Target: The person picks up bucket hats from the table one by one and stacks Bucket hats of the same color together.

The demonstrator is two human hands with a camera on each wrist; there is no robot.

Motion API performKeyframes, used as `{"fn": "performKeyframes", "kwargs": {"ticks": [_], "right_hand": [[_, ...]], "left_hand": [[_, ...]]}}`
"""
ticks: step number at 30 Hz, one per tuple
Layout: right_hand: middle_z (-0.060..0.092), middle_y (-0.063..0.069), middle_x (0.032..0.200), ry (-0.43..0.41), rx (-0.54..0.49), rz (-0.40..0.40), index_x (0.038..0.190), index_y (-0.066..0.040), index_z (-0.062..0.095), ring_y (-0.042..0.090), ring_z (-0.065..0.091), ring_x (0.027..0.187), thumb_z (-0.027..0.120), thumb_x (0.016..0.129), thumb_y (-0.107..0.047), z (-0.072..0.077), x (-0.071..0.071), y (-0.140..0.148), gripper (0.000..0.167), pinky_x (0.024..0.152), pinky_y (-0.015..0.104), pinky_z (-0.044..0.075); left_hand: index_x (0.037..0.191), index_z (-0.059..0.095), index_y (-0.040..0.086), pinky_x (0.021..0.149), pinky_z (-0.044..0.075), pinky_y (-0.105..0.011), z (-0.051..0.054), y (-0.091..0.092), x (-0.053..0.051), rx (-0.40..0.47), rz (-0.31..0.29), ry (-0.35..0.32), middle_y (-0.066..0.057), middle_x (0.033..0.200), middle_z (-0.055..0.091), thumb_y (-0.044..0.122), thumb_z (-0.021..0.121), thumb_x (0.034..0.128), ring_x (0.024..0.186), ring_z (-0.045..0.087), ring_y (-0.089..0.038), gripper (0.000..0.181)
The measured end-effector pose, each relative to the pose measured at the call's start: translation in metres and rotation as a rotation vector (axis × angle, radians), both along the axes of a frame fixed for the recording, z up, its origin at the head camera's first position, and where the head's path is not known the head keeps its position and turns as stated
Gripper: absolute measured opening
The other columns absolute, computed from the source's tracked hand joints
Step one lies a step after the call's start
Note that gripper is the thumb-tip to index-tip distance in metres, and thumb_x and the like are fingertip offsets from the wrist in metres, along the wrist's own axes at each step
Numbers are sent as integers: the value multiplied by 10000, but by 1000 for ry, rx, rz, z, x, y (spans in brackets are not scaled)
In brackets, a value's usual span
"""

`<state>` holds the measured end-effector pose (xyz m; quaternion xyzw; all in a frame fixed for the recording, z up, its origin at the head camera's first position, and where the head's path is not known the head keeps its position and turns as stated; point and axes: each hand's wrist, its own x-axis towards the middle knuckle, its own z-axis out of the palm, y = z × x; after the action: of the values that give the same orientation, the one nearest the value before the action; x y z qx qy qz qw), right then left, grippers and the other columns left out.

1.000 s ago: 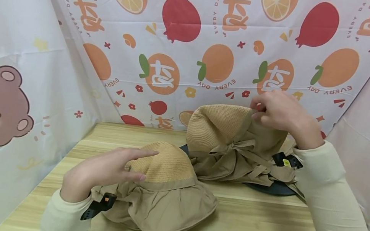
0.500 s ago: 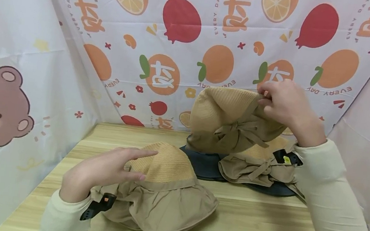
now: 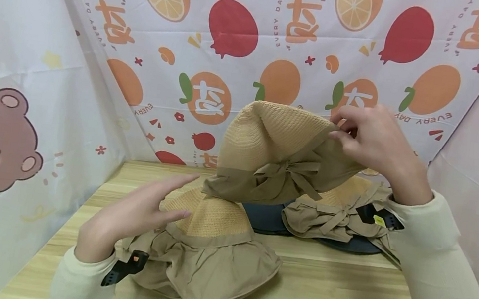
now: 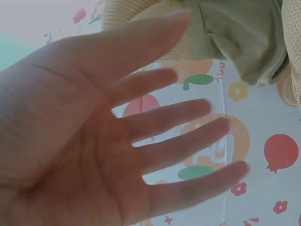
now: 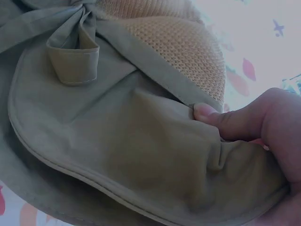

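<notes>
Higher and further left than before, the bow hat [image 3: 252, 136] hangs in the middle of the frame, pinched in the grip of the right hand [image 3: 377, 144], while the left hand [image 3: 130, 218] has a wide grip near a second hat [image 3: 220, 269] on the surface [image 3: 334, 293].

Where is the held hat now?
In the head view, the held hat is near centre, pinched by the right hand, up and right of the front hat.
</notes>
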<state>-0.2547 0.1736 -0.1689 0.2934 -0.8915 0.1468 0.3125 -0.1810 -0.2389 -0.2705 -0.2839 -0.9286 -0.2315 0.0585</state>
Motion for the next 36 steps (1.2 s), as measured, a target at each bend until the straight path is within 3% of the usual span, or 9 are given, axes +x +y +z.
{"fn": "performKeyframes", "kwargs": {"ticks": [8, 14, 17, 21, 25, 30, 36], "right_hand": [[795, 88, 804, 84, -55, 136, 928, -60, 768, 210, 765, 698, 795, 831, 12, 1, 18, -9, 124, 577, 104, 419], [795, 44, 783, 104, -89, 209, 943, -86, 785, 145, 736, 647, 800, 823, 28, 0, 25, -16, 166, 596, 59, 418], [793, 24, 774, 93, -104, 231, 949, -86, 782, 125, 727, 639, 800, 821, 35, -4, 27, -21, 178, 606, 57, 434], [793, 28, 776, 84, -128, 245, 963, -73, 778, 121, 725, 643, 803, 818, 47, -9, 29, -25, 190, 622, 48, 445], [788, 41, 771, 91, -148, 255, 974, -59, 776, 126, 708, 634, 800, 819, 60, -11, 28, -27, 197, 628, 43, 446], [791, 61, 785, 62, -147, 255, 986, -40, 771, 135, 715, 645, 802, 824, 53, -14, 27, -26, 190, 622, 48, 449], [798, 52, 844, -35, -121, 261, 996, -63, 777, 116, 728, 692, 805, 838, 26, -17, 25, -27, 184, 621, 94, 479]], "left_hand": [[1647, 243, 133, 1213, 337, -608, 1, 5, -3, 66, 69, 84, -140, 1670, 349, 274, 775, 939, 1531, 363, -371, 897], [1653, 221, 138, 1204, 342, -606, 1, 7, -5, 124, 67, 160, -146, 1626, 417, 242, 790, 926, 1504, 401, -363, 928], [1626, 304, 189, 1166, 414, -562, 1, 7, -5, 156, 33, 200, -76, 1517, 556, 206, 795, 920, 1429, 508, -296, 860], [1428, 546, 185, 965, 592, -421, 1, 7, -6, 184, -9, 227, 10, 1233, 724, 121, 767, 933, 1123, 696, -167, 546], [1210, 663, 127, 766, 628, -301, 1, 5, -6, 176, -19, 232, 4, 1051, 766, 65, 740, 942, 895, 715, -112, 286], [1151, 703, 113, 732, 626, -274, 2, 1, -6, 155, -29, 201, 7, 1013, 772, 28, 735, 933, 864, 693, -79, 236], [1119, 722, 107, 708, 612, -272, 4, -6, -2, 128, -46, 193, 32, 967, 764, -23, 745, 900, 827, 653, -20, 255]]}}
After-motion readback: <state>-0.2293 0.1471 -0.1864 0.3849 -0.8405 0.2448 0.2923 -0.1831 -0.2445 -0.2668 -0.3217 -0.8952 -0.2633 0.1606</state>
